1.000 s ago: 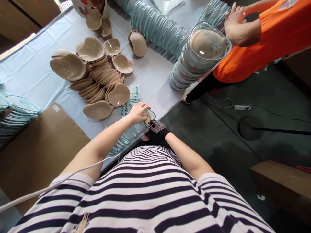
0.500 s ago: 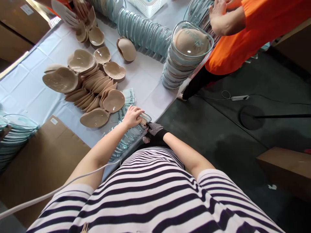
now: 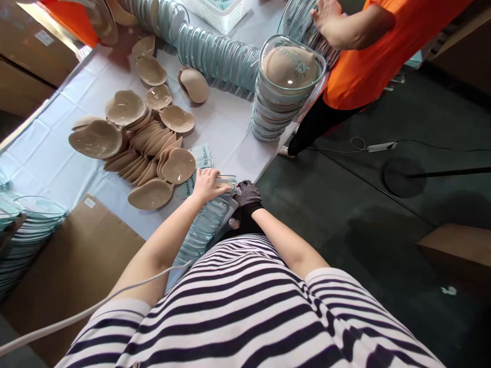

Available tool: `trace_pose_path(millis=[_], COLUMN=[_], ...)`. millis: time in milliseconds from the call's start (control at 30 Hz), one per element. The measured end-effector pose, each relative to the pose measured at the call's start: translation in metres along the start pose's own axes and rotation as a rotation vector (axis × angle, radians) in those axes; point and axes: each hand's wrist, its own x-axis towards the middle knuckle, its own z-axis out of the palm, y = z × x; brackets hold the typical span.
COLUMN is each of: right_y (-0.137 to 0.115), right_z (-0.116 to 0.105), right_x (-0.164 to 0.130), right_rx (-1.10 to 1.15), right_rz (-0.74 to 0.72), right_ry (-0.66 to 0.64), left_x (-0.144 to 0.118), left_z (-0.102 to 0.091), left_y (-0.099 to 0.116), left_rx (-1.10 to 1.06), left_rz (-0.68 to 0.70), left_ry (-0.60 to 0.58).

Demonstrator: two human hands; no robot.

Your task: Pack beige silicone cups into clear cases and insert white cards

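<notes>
Clear case [image 3: 230, 179], one: at the table's [image 3: 238, 115] near edge, between both hands; visible long side runs left to right. Left hand [image 3: 207, 185], bare: closed over the case's left end, thumb on near side. Right hand [image 3: 247, 194], gloved: at the right end, about equally near; whether it pinches, cannot tell. Row of cases [image 3: 203, 225]: just nearer. Printed cards [image 3: 200, 155]: farther, left. Beige cups [image 3: 178, 166]: beyond, left.

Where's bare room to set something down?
White-covered table lies bare between the pale printed slips and the tall stack of clear plastic shells, and left of the glossy tan cups. Crowded: among those cups, and at the near edge, where the left hand, gloved right hand and a row of clear shells gather.
</notes>
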Motion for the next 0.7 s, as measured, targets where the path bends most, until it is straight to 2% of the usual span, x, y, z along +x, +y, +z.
trace_pose_path(millis=[167,300,433,567,700], right_y=[0.006,0.009,0.007,-0.002,-0.013], right_z=[0.003,0.004,0.003,0.004,0.009], right_x=[0.012,0.022,0.032,0.031,0.017], right_rx=[0.201,0.364,0.394,0.276,0.304], right_rz=[-0.053,0.059,0.101,0.010,-0.123], right_ry=[-0.077,-0.080,-0.094,-0.074,0.057], left_x=[0.006,0.000,-0.003,-0.002,-0.002], left_z=[-0.002,-0.002,0.000,0.001,0.003], left_y=[-0.009,-0.016,-0.014,-0.006,-0.006], left_rx=[-0.037,-0.108,-0.083,-0.017,-0.033], left_rz=[0.022,0.073,0.097,0.067,0.009], left_ry=[-0.007,0.039,0.082,0.055,0.051])
